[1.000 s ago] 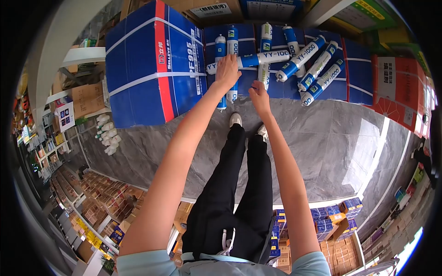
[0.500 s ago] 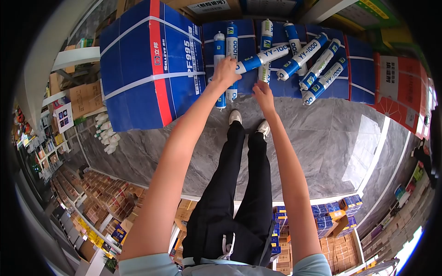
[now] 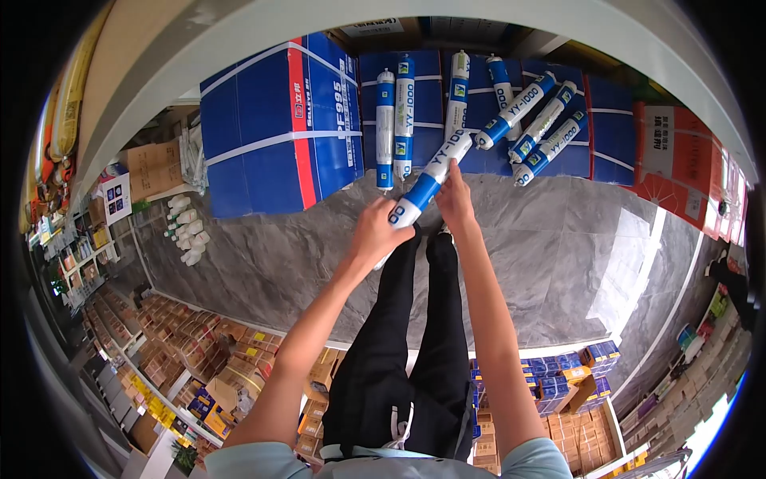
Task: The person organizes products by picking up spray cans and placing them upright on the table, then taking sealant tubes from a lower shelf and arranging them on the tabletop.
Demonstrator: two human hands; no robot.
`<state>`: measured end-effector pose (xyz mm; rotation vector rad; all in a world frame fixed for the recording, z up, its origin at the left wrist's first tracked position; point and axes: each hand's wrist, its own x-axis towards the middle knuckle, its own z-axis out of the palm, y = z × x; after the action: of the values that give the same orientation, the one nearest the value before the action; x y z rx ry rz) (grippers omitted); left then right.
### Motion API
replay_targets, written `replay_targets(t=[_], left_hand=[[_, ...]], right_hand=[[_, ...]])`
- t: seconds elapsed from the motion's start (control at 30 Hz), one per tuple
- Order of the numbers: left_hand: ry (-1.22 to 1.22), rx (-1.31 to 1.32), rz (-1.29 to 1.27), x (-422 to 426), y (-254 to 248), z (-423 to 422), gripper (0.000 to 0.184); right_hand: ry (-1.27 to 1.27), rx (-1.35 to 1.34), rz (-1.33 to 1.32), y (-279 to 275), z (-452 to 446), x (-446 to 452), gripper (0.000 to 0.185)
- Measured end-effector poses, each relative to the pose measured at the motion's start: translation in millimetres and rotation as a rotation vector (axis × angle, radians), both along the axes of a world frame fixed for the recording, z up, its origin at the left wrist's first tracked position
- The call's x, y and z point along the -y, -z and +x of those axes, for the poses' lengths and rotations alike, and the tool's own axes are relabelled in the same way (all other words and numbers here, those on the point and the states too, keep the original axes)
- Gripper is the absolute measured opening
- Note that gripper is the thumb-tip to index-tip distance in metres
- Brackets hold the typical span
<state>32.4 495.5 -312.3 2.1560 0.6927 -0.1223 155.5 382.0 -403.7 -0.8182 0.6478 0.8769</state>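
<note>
1. The tube is held slantwise above the floor, in front of the blue boxes where the other tubes lie.
2. The left hand has its grip wrapped around the tube's lower end. The right hand is at its side, higher up, grip narrow; its fingers are partly hidden, so I cannot tell how firmly it holds.
3. The tube looks full, so likely fairly heavy for its slimness.
4. It runs straight, yet its skin is probably thin and gives a little under pressure.
5. The glossy wrapper may be slippery.
6. The pinched ends seem most fragile; the printed middle suits a broad, gentle hold, ideally two-handed.
</note>
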Motion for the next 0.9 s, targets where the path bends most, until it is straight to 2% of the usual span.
replay_targets(t=[0.1, 0.27, 0.33, 0.37, 0.43, 0.5, 0.53, 0.6, 0.67, 0.77, 0.9], left_hand=[[-0.078, -0.014, 0.040, 12.9, -32.3, -21.8, 0.032], [-0.132, 0.029, -0.019, 23.4, -79.1, -43.1, 0.033], [-0.171, -0.002, -0.191, 25.9, -91.7, -55.9, 0.034], [-0.241, -0.070, -0.400, 27.9, -93.7, -64.3, 0.037], [-0.394, -0.160, -0.835, 26.6, -145.8, -57.1, 0.041], [-0.437, -0.092, -1.153, 26.0, -173.8, -62.6, 0.042], [-0.423, -0.068, -1.145, 25.4, -184.6, -66.0, 0.042], [-0.367, -0.013, -1.345, 24.0, -206.9, -68.9, 0.043], [-0.321, 0.020, -1.340, 26.5, -228.2, -67.8, 0.048], [-0.252, 0.107, -1.375, 34.5, -249.7, -61.7, 0.045], [-0.151, 0.196, -1.385, 48.3, -283.9, -50.0, 0.058]], right_hand=[[-0.100, 0.045, 0.095, -29.4, -15.7, 2.2, 0.041], [-0.059, -0.007, 0.141, -86.0, -37.6, 2.6, 0.043], [-0.094, 0.112, -0.050, -104.6, -49.5, 3.1, 0.036], [-0.111, 0.147, -0.077, -109.5, -53.4, 8.8, 0.033], [-0.108, 0.195, -0.087, -137.0, -52.1, 15.0, 0.027], [-0.192, 0.258, -0.015, -153.1, -46.4, 25.9, 0.040], [-0.241, 0.275, 0.011, -164.2, -41.5, 27.6, 0.051], [-0.340, 0.407, 0.172, -194.7, -28.2, 25.6, 0.061], [-0.332, 0.404, 0.280, -242.3, -14.7, 17.5, 0.074], [-0.335, 0.466, 0.300, -287.7, 0.4, 12.0, 0.070], [-0.223, 0.533, 0.132, -347.0, 10.0, 8.7, 0.053]])
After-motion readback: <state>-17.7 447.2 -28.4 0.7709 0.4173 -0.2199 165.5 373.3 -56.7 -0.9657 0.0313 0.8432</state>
